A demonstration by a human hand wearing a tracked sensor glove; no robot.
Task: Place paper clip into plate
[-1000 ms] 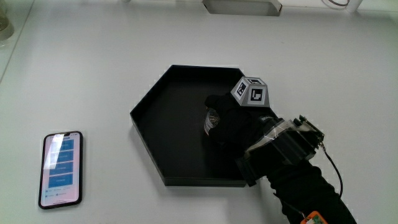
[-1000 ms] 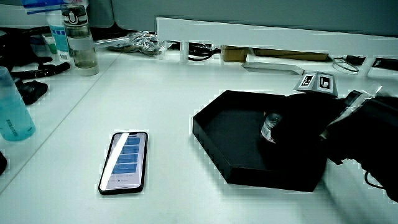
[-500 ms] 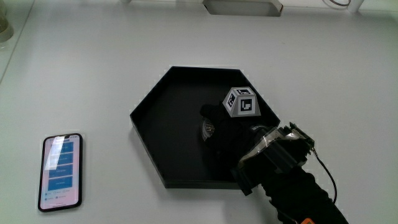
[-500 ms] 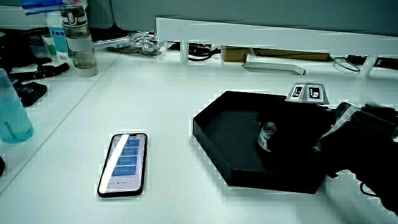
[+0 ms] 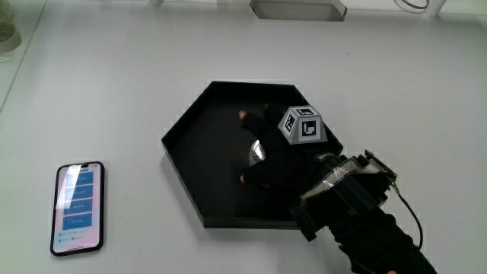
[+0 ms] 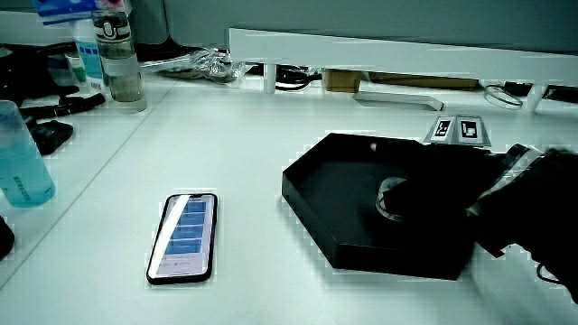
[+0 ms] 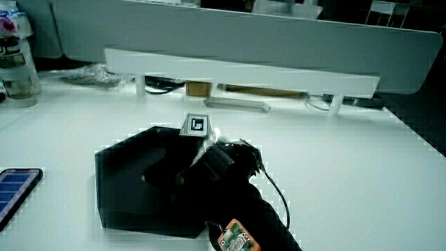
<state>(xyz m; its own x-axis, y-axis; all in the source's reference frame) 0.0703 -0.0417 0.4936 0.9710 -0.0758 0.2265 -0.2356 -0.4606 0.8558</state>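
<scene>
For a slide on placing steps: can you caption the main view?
Gloved hand over the black hexagonal plate, fingers spread above a small shiny object; phone lies beside the plate.

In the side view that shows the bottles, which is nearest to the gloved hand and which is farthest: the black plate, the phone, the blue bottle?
1. Black plate: directly under the hand.
2. Phone: on the table beside the plate.
3. Blue bottle: at the table's edge, past the phone.

hand [image 5: 278, 156]: black glove | patterned cube [image 5: 302, 125] on back | black sleeve
</scene>
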